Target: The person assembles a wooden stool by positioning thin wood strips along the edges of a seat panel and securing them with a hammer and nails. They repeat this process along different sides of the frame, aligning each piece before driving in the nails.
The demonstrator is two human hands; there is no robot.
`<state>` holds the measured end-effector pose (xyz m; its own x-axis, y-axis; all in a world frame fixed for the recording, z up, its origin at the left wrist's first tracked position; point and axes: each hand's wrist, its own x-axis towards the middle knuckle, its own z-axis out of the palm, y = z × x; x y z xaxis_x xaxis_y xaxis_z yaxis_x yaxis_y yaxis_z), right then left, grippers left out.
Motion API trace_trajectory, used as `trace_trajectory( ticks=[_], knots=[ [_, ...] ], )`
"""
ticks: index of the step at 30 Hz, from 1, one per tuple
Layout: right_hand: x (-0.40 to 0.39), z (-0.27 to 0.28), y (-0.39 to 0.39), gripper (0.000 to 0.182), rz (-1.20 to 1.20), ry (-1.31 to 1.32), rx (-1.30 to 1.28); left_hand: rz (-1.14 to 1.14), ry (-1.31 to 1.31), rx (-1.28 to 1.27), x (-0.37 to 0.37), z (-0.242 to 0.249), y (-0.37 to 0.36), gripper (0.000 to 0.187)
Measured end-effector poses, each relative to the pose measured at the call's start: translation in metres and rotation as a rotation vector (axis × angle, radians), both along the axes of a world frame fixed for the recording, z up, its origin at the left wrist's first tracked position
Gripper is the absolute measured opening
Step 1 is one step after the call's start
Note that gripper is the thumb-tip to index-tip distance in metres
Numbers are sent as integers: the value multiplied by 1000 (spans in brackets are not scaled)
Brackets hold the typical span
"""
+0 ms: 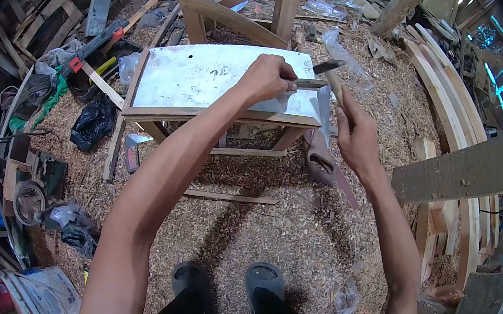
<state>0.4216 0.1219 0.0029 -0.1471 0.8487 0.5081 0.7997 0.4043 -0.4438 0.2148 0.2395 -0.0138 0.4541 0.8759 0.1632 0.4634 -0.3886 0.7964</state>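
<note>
My left hand (266, 78) is closed on a small flat greyish strip (312, 84), held above the white-topped wooden bench (178, 88); whether it is wood or metal I cannot make out. In my right hand (359, 136), the fingers wrap round the wooden handle of a hammer (330, 67), its dark head just above the strip's far end. Below my right hand, a handsaw (322, 166) with a brown handle leans by the bench's right end. Dark marks and a small hole show on the bench's white top.
A second white-topped wooden stand (234, 14) is behind the bench. Curved planks (453, 100) are stacked at the right, near a wide board (466, 174). At left lie a long clamp (95, 50), black plastic bags (94, 122) and a bucket (49, 295). Wood shavings (242, 231) cover the floor.
</note>
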Motion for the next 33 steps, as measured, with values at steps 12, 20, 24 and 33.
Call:
trace_trajectory(
  ticks=[12, 20, 24, 33],
  knots=[
    [11, -11, 7, 43, 78, -3, -120, 9, 0, 52, 0, -1, 0, 26],
    [2, 3, 8, 38, -15, -44, -189, -10, 16, 72, -1, -1, 0, 26],
    [-3, 11, 28, 29, -207, 131, -309, -29, 101, 166, -1, 10, -5, 25],
    [-27, 46, 62, 30, -145, 496, -453, 82, 88, 232, 21, 45, 15, 18]
  ],
)
